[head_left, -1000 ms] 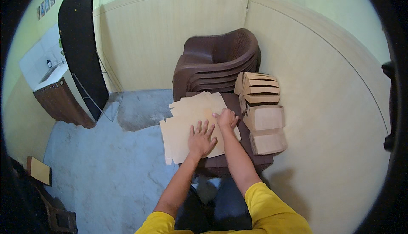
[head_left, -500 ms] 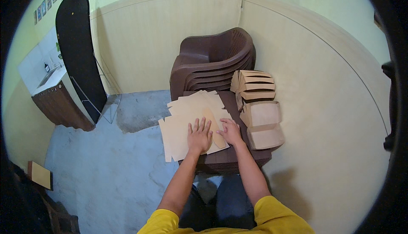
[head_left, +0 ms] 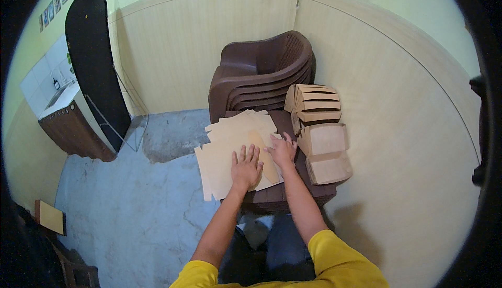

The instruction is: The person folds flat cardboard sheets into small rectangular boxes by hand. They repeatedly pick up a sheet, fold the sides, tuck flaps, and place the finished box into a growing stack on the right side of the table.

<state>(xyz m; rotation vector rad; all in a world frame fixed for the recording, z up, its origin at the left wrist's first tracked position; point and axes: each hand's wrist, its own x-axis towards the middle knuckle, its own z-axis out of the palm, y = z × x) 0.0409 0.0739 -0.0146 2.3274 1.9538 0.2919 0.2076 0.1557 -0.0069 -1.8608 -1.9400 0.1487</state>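
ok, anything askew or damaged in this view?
Two things. The flat cardboard blanks under the left hand are stacked unevenly, their notched edges fanned past one another. And a rough grey patch breaks the blue floor left of the stacked brown plastic chairs; it looks like worn or damaged surface.

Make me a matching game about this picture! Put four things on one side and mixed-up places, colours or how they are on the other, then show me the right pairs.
Things:
1. Left hand
2. Chairs
3. Open box
4. Right sleeve

Matches:
A. Yellow
B. To the right of the cardboard sheets
C. Palm down on the cardboard sheets
D. Dark brown and stacked up

Right pairs: 1-C, 2-D, 3-B, 4-A
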